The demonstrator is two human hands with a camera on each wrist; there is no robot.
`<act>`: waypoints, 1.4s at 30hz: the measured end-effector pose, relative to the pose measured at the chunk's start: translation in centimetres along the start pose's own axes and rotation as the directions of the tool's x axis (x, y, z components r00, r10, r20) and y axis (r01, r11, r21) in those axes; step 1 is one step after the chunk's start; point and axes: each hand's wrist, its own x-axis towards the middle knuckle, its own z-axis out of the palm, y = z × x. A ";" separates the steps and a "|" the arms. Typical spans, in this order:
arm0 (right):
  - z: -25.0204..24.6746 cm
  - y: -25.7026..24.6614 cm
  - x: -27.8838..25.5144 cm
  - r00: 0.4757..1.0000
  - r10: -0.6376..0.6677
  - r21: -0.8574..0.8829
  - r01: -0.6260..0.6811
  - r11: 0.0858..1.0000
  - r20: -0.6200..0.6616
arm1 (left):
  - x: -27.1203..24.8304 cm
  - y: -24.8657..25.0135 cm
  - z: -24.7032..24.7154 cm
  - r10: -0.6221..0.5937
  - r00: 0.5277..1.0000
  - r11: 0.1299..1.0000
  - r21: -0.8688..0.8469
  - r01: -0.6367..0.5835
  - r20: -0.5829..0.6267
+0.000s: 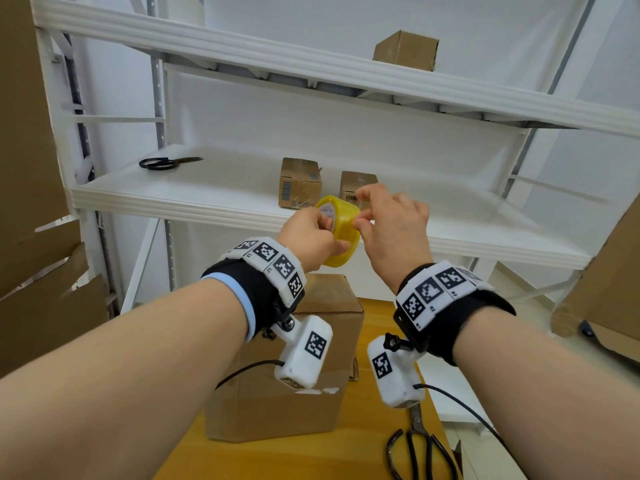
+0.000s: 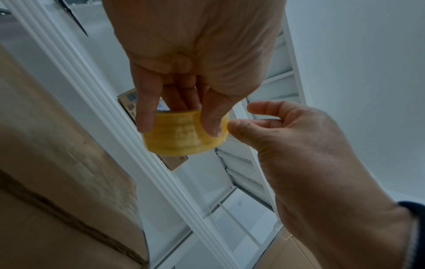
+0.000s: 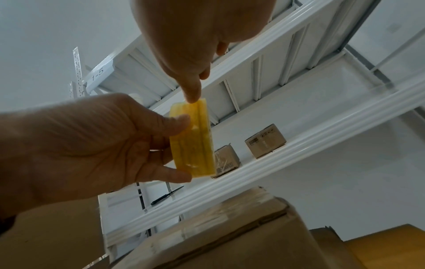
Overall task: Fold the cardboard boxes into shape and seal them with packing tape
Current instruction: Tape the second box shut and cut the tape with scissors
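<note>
— Head view first: what are your fingers doing?

— My left hand point(image 1: 313, 237) grips the yellow roll of packing tape point(image 1: 341, 230), thumb curled over its outer face and fingers tucked into the core. My right hand point(image 1: 391, 225) is at the roll's right edge, thumb and forefinger nipped together against the tape surface; the other fingers fan out loosely above.

— Where is the roll?

— In the air between my hands, above the closed cardboard box point(image 1: 287, 368) that stands on the wooden table point(image 1: 374, 410). Both forearms reach forward and up, wrists level with the front edge of the white shelf point(image 1: 194, 202).

— What does the left wrist camera add?

— It shows my forefinger and thumb clamped on the roll's outer band, the middle fingers inside the ring, and the right thumb tip touching the roll's edge. Whether a loose tape end is caught there, I cannot tell.

— And the right wrist camera?

— The roll edge-on, one right fingertip point(image 3: 192, 96) pressing its top rim, and tape along the box's top seam.

— Anything else around?

— Scissors point(image 1: 419, 445) lie on the table by my right forearm, a second pair of scissors point(image 1: 166, 162) on the shelf, with two small boxes point(image 1: 299, 183) behind the roll and another small carton point(image 1: 405, 50) on the upper shelf.
</note>
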 end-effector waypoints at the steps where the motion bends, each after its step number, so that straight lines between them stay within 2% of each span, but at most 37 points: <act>1: -0.1 -0.2 0.0 1.000 -0.005 -0.024 0.006 1.000 0.013 | 0.0 0.0 0.0 0.000 1.000 1.000 0.004 0.000 -0.002; 3: -0.4 -0.8 0.1 0.998 0.005 -0.073 0.000 0.997 0.070 | 0.2 -0.2 0.1 0.009 1.000 0.999 0.031 -0.009 -0.004; 6: -0.5 -1.5 0.3 0.979 0.102 -0.086 -0.088 0.992 0.179 | 0.2 -0.1 0.1 0.038 0.999 0.996 0.086 -0.036 -0.022; 10: -0.8 -2.0 0.3 0.956 0.172 -0.069 -0.160 0.985 0.237 | 0.6 0.3 -0.2 0.065 0.997 0.988 0.142 -0.060 -0.031; 15: -1.5 -2.5 0.4 0.954 0.147 -0.056 -0.137 0.989 0.261 | 1.0 0.4 -0.6 0.017 0.999 0.995 0.094 -0.013 -0.041; 18: -1.4 -2.6 -0.1 0.956 0.101 0.015 -0.109 0.994 0.274 | 1.2 0.5 -1.3 -0.038 0.999 0.998 0.053 0.040 -0.035; 21: -1.6 -2.2 0.0 0.958 0.118 0.136 -0.157 0.978 0.260 | 1.0 0.6 -1.7 -0.026 1.000 0.999 0.027 0.026 0.004; 24: -1.5 -1.7 0.4 0.960 0.163 0.156 -0.201 0.967 0.227 | 0.8 0.5 -1.4 -0.011 1.000 1.000 -0.015 0.011 0.020; 28: -1.1 -1.0 0.7 0.925 0.286 0.265 -0.349 0.899 0.250 | 0.8 0.8 -1.1 0.000 1.000 0.999 -0.046 0.001 0.012; 35: -1.0 0.5 0.8 0.905 0.321 0.228 -0.387 0.894 0.278 | 1.0 1.0 -0.5 -0.008 0.996 1.000 -0.003 0.008 0.091; 37: -1.1 1.4 0.6 0.885 0.372 0.269 -0.445 0.854 0.281 | 1.1 0.9 -0.5 -0.042 0.992 0.999 -0.022 0.045 0.123; 40: -1.6 3.5 0.4 0.813 0.481 0.365 -0.578 0.730 0.328 | 1.3 0.5 -0.5 -0.101 0.983 0.990 -0.085 0.115 0.151; 42: -2.0 4.6 -0.1 0.718 0.450 0.482 -0.693 0.537 0.530 | 1.3 0.5 -0.2 -0.120 0.978 0.974 -0.169 0.148 0.169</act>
